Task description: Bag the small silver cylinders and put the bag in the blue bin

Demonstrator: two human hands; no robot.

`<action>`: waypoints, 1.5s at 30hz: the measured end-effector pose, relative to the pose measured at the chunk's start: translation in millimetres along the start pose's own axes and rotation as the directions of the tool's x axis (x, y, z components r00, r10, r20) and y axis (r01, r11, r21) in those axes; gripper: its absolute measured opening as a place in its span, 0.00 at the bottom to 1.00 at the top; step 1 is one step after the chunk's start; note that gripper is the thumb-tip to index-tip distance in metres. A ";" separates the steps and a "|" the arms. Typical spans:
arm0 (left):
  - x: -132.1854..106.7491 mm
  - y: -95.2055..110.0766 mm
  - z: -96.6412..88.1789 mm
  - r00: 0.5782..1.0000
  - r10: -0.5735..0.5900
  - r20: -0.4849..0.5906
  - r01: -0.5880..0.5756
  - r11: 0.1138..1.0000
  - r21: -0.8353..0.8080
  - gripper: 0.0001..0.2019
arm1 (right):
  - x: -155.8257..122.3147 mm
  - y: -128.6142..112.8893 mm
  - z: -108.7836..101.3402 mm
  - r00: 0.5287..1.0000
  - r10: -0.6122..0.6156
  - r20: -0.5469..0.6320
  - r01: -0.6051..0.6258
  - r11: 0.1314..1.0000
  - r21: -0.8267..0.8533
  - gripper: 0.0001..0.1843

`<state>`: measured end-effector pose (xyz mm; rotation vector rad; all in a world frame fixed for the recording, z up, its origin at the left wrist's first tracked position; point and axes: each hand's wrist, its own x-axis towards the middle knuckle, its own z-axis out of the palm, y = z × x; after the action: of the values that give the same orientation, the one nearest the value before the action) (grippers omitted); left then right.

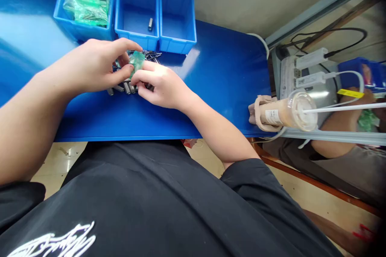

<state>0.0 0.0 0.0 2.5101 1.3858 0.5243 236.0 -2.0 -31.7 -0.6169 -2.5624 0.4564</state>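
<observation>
My left hand point(96, 64) and my right hand point(159, 86) meet over a heap of small metal cylinders point(128, 87) on the blue table point(223, 76). Both pinch a small green plastic bag point(137, 61) between fingers and thumbs. The left thumb and forefinger grip its left side, and the right fingers curl against its lower right edge. Part of the metal heap is hidden beneath my hands.
Three blue bins stand at the back: the left bin point(64, 4) holds green bags point(86, 6), the middle bin point(120, 16) one metal cylinder point(150, 24), the right bin point(177, 22) nothing. A drink cup point(286, 113) lies at the table's right edge. Another person's arm point(337, 134) is at right.
</observation>
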 end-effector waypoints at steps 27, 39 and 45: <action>5.6 -30.2 10.0 0.982 0.025 -0.188 -0.052 0.989 -0.137 0.42 | 4.1 3.9 -0.7 0.965 0.101 -0.244 -0.095 0.995 0.038 0.19; 3.0 -18.0 10.4 0.963 -0.059 -0.261 0.042 0.997 -0.068 0.36 | 6.6 13.4 -1.4 0.880 0.260 -0.397 -0.217 0.965 0.149 0.19; 3.4 -14.1 6.2 0.938 -0.008 -0.348 -0.012 0.998 -0.055 0.36 | 7.6 12.1 -0.9 0.831 0.384 -0.403 -0.244 0.902 0.357 0.20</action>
<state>-6.6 10.2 -10.1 2.4565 1.4564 1.0357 234.5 12.1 -33.2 -0.9224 -1.8925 0.6900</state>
